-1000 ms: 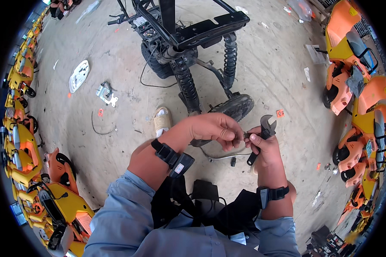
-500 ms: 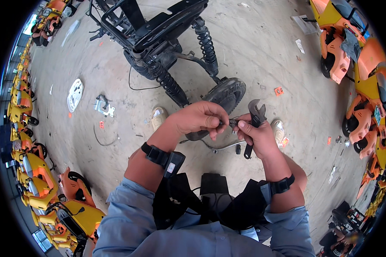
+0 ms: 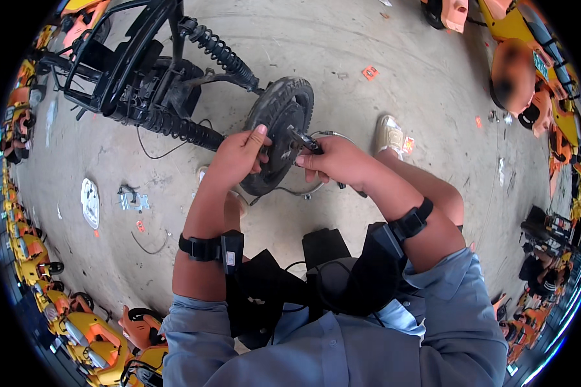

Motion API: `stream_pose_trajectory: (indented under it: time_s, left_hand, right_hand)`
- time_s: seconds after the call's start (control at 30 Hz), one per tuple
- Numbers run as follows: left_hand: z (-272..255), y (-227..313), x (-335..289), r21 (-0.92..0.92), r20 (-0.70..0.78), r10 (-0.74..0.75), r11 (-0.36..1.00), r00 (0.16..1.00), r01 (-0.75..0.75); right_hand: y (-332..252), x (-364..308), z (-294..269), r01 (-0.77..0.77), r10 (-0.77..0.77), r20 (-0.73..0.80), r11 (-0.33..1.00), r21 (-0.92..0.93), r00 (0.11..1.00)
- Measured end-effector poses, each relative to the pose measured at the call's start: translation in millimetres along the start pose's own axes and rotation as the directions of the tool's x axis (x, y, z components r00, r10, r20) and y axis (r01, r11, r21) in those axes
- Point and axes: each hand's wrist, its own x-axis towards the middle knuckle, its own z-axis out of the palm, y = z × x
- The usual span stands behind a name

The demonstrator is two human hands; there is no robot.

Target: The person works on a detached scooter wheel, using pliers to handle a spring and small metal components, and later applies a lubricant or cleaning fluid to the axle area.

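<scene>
Both my hands are at the wheel (image 3: 279, 137), one to each side of its centre. My left hand (image 3: 240, 157) has its fingers curled in front of the tyre's left side; whether it touches the rubber or pinches something small, I cannot tell. My right hand (image 3: 336, 161) is wrapped around an adjustable wrench (image 3: 311, 144), its head pointing toward the middle of the wheel. Half a second ago my fingertips met over a small metal piece, short of the wheel; now they have parted, I can't make that piece out, and the wrench is up by the hub, so I judge the work has shifted to the wheel itself. Just below the tyre, a cable (image 3: 295, 192) lies on the concrete floor (image 3: 342, 97), and my right shoe (image 3: 388, 134) is planted beyond my right hand. Behind the wheel stands the bare black frame (image 3: 113, 90) with its two coil springs (image 3: 221, 53). Off to the left lie a metal bracket (image 3: 133, 200) and a white panel (image 3: 91, 204); farther out, yellow and orange scooters (image 3: 513, 74) line both sides
</scene>
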Motion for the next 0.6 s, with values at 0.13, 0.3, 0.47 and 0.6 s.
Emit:
stream_pose_trajectory:
  time_s: [0.13,0.3,0.47,0.6]
  left_hand:
    - [-5,-10,17,0.376,-0.107,0.06,0.927,0.992,-0.016]
    - [0,12,20,0.327,-0.154,0.182,0.937,0.971,-0.124]
    - [0,-1,12,0.357,-0.164,0.186,0.926,0.969,-0.118]
    - [-13,-16,-11,0.265,-0.18,0.07,0.964,0.981,-0.02]
  right_hand:
    - [53,21,-18,-0.098,0.072,-0.075,0.893,-0.439,0.995]
    - [180,84,-28,-0.205,0.284,-0.06,0.514,-0.833,0.957]
    - [310,127,-5,-0.44,0.296,-0.353,0.769,-0.464,0.888]
    - [334,154,44,-0.343,0.656,-0.395,0.709,0.616,0.643]
